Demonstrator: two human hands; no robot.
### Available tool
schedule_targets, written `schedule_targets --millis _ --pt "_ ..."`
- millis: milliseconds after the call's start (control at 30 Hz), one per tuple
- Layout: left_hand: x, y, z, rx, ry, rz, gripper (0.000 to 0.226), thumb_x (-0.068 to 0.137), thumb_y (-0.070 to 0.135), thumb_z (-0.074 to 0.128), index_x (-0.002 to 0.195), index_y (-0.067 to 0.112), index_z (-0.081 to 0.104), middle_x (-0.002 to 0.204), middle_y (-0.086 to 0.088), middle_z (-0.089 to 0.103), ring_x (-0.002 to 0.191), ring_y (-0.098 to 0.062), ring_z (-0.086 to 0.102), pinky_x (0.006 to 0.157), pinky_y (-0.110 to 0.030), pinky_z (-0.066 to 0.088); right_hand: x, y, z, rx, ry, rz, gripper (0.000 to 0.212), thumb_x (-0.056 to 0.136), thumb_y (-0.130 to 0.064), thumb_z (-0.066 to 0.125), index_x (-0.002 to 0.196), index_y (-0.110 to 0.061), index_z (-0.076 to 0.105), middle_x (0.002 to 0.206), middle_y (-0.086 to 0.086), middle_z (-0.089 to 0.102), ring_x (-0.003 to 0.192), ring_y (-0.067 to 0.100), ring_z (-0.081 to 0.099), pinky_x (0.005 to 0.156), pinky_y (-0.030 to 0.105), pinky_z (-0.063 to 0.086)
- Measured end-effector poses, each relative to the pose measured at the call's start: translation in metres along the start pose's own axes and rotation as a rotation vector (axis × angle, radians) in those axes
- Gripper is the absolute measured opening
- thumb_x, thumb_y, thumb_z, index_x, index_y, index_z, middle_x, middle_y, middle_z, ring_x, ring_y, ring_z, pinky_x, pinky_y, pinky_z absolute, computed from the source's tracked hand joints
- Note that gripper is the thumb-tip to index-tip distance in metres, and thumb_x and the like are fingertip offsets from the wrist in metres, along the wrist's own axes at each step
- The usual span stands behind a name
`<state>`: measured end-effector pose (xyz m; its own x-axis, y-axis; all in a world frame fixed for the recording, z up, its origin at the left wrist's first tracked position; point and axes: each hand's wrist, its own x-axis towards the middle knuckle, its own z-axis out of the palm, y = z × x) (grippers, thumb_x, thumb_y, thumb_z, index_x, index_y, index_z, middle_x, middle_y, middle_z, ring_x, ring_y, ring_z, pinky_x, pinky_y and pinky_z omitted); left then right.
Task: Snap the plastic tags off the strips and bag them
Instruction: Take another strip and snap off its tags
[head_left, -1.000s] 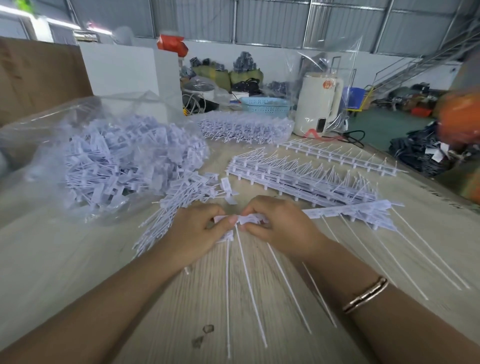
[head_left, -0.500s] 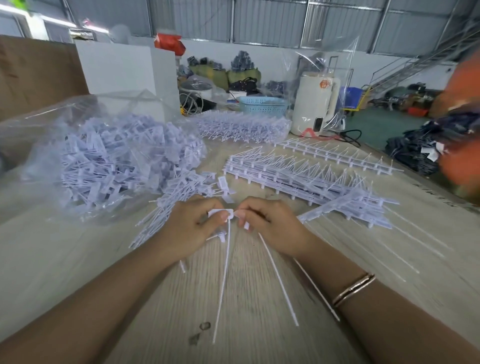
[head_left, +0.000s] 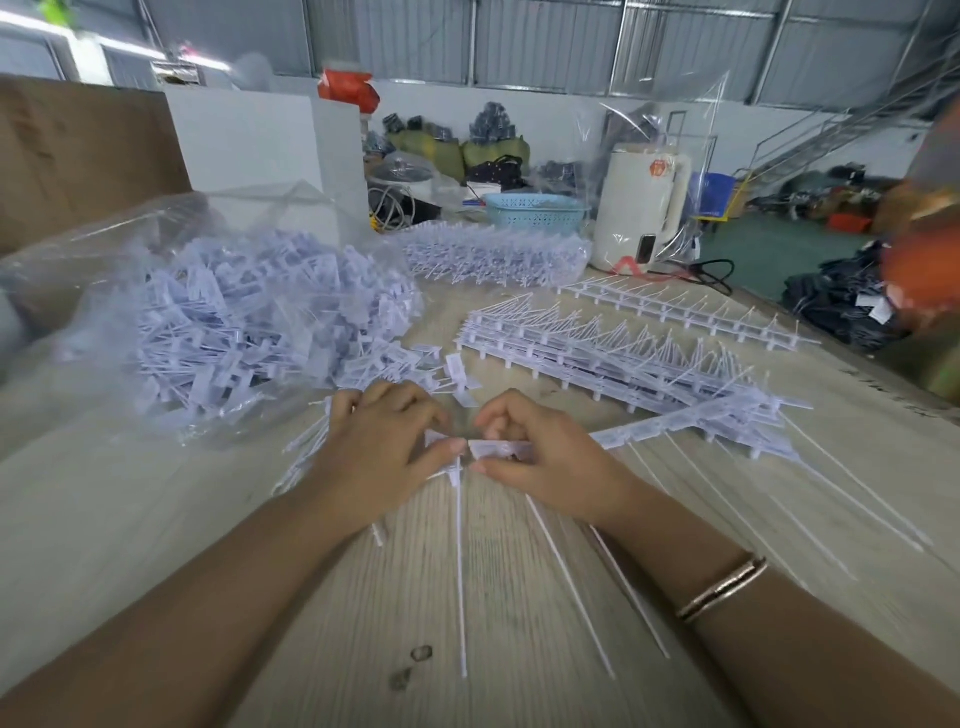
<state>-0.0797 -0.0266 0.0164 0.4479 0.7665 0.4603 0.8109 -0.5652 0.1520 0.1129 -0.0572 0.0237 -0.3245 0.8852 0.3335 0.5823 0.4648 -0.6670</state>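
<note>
Both hands meet near the middle of the desk (head_left: 156, 519), toward its near edge. The left hand (head_left: 382, 449) pinches a single white tag (head_left: 451, 457) between thumb and curled fingers; the tag's thin tail runs straight toward the near edge. The right hand (head_left: 540, 457) grips the end of a strip (head_left: 675, 423) that stretches away to the right, its fingers curled over it so the exact hold underneath is hidden. Whether the tag and the strip's end touch or have parted cannot be told; motion blur smears that spot.

A clear bag (head_left: 156, 322) heaped with loose tags lies toward the desk's left edge, its mouth facing the hands, its left side cut off by the frame. More loose tags (head_left: 405, 364) spill just behind the left hand. A stack of strips (head_left: 597, 353) sits beyond the right hand, with another bundle (head_left: 498, 254) by the far edge.
</note>
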Motion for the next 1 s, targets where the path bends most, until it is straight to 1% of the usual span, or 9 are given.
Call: schedule_targets --millis 67,167,300,367,433,533,733,900,1000 --pt "-0.001 0.003 0.001 -0.092 0.056 -0.003 0.055 0.081 0.063 0.015 0.1 0.037 0.06 0.102 0.021 0.051 0.102 -0.005 0.041 0.078 -0.026 0.014 -0.001 -0.002 0.0 -0.068 0.014 -0.028 0.035 0.081 -0.025 0.071 0.108 -0.02 0.051 0.09 -0.01 0.054 0.082 0.006 0.055 0.073 0.023 0.044" --pt "0.0 0.013 0.005 -0.309 0.05 -0.031 0.05 0.081 0.065 0.013 0.08 0.043 0.057 0.091 0.029 0.05 0.098 -0.001 0.041 0.077 -0.027 0.015 -0.001 -0.006 0.005 -0.097 0.048 -0.093 0.037 0.081 -0.022 0.07 0.11 -0.016 0.048 0.098 -0.007 0.055 0.088 0.003 0.051 0.076 0.02 0.043" --pt "0.002 0.02 0.007 -0.387 0.008 -0.038 0.029 0.076 0.066 0.03 0.06 0.047 0.045 0.079 0.031 0.051 0.093 -0.003 0.044 0.079 -0.031 0.02 0.0 -0.006 -0.003 -0.088 -0.004 -0.113 0.031 0.081 -0.021 0.07 0.106 -0.014 0.053 0.102 -0.003 0.061 0.094 0.005 0.056 0.082 0.024 0.046" --pt "0.002 0.017 0.005 -0.399 0.049 -0.052 0.027 0.077 0.062 0.03 0.06 0.045 0.043 0.071 0.029 0.051 0.088 -0.003 0.044 0.079 -0.031 0.022 0.0 0.0 -0.015 -0.129 -0.029 -0.101 0.023 0.085 -0.022 0.066 0.106 -0.013 0.06 0.096 0.002 0.066 0.091 0.015 0.061 0.083 0.038 0.047" --pt "0.001 0.012 0.004 -0.33 0.07 -0.034 0.034 0.077 0.061 0.025 0.064 0.041 0.049 0.07 0.027 0.051 0.089 -0.002 0.043 0.079 -0.031 0.019 -0.001 0.005 -0.023 -0.224 -0.032 -0.095 0.017 0.088 -0.023 0.063 0.102 -0.014 0.065 0.086 0.005 0.067 0.081 0.021 0.062 0.077 0.042 0.046" --pt "0.0 0.011 0.003 -0.193 0.079 0.05 0.049 0.078 0.061 0.018 0.074 0.03 0.057 0.073 0.022 0.053 0.091 -0.003 0.045 0.078 -0.029 0.016 0.001 0.006 -0.021 -0.319 -0.02 -0.115 0.014 0.088 -0.024 0.063 0.098 -0.015 0.067 0.077 0.002 0.065 0.069 0.017 0.058 0.068 0.039 0.046" --pt "0.0 0.016 0.004 -0.328 0.106 -0.003 0.031 0.078 0.062 0.023 0.064 0.043 0.044 0.061 0.018 0.053 0.077 0.007 0.047 0.077 -0.03 0.019 0.001 -0.002 -0.02 -0.505 0.038 -0.209 0.025 0.088 -0.036 0.061 0.106 -0.02 0.068 0.089 -0.001 0.068 0.079 0.017 0.061 0.069 0.03 0.042" --pt "0.002 0.01 0.004 -0.337 0.116 0.052 0.035 0.077 0.062 0.029 0.073 0.037 0.054 0.066 0.018 0.055 0.083 0.006 0.047 0.078 -0.029 0.018 0.001 -0.001 -0.019 -0.591 -0.049 -0.207 0.035 0.096 -0.043 0.04 0.103 -0.019 0.065 0.084 -0.006 0.063 0.081 0.015 0.059 0.072 0.034 0.045" --pt "0.002 0.008 0.002 -0.301 0.112 0.09 0.034 0.079 0.059 0.031 0.072 0.034 0.053 0.067 0.013 0.058 0.079 0.001 0.048 0.076 -0.029 0.018 0.001 0.001 -0.016 -0.505 -0.085 -0.153 0.046 0.095 -0.049 0.032 0.099 -0.018 0.066 0.085 -0.007 0.065 0.08 0.013 0.059 0.072 0.034 0.046"
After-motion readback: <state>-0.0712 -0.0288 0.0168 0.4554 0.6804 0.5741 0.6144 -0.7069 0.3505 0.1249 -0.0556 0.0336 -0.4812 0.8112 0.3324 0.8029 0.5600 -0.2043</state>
